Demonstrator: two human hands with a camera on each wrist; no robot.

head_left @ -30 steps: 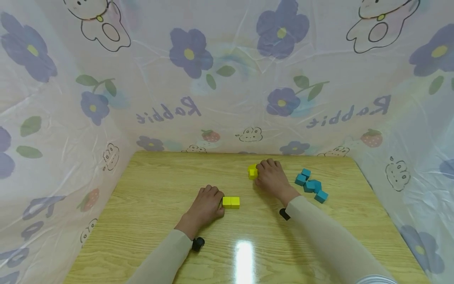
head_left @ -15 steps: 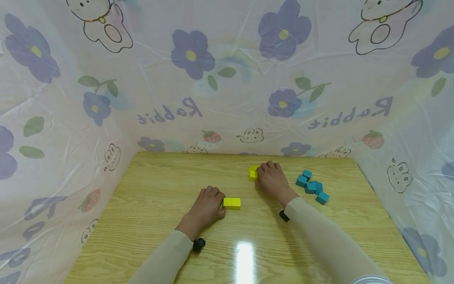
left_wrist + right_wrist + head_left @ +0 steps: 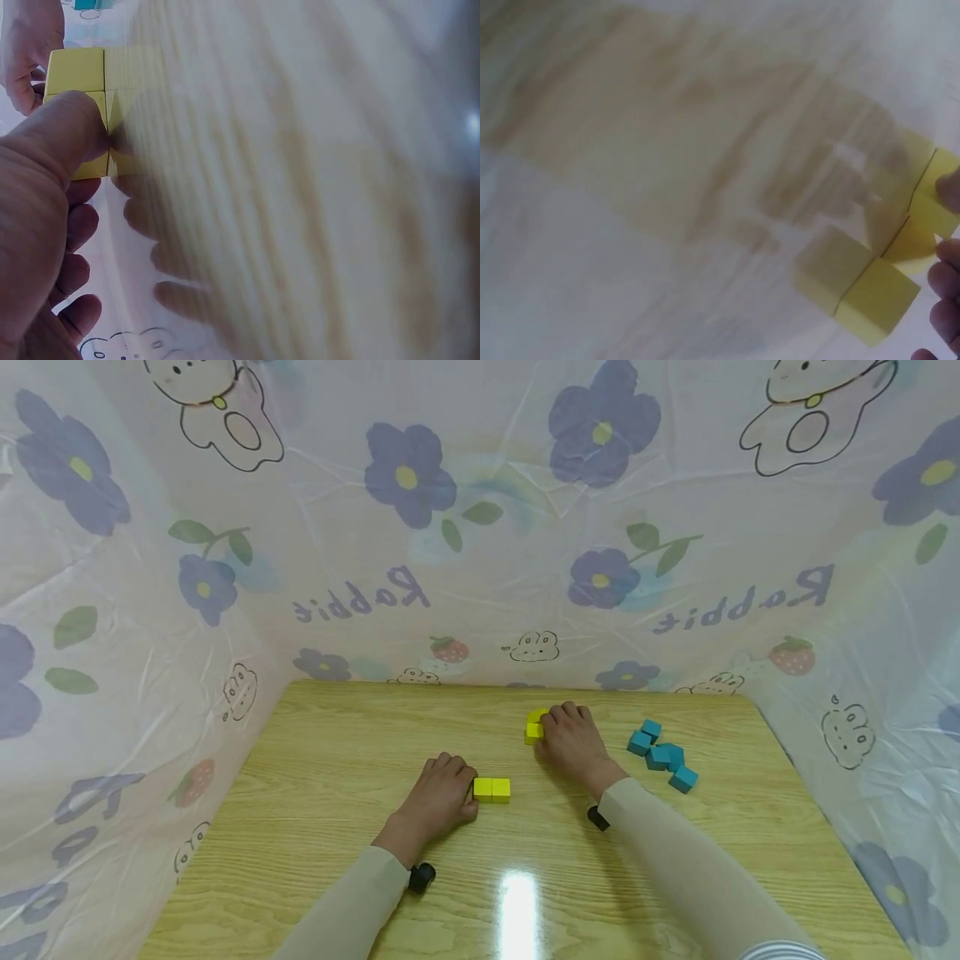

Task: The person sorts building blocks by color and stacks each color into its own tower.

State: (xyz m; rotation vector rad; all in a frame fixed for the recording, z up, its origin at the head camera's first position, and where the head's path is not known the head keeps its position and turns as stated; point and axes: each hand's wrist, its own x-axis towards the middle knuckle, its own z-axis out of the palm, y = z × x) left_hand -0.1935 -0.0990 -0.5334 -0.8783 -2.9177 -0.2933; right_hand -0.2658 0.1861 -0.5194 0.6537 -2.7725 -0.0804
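Note:
My left hand (image 3: 441, 793) holds the left end of two yellow cubes (image 3: 492, 790) lying side by side on the wooden table (image 3: 360, 727). In the left wrist view its thumb presses one yellow cube (image 3: 76, 69) pair from the near side, the other fingers curling behind. Farther back and to the right, my right hand (image 3: 573, 742) pinches a yellow cube (image 3: 934, 199) between thumb and fingers. Other yellow cubes (image 3: 877, 300) stand close by in the right wrist view. From the head, the hand partly hides this yellow group (image 3: 534, 733).
Several blue cubes (image 3: 658, 757) lie loosely clustered to the right of my right hand. A patterned curtain (image 3: 480, 568) rises behind the table and along both sides. A black wrist camera (image 3: 422, 877) sits under the left cuff.
My right hand has shifted slightly left and toward me, and the front yellow cube beside it has moved the same way. My left hand stays on its cubes.

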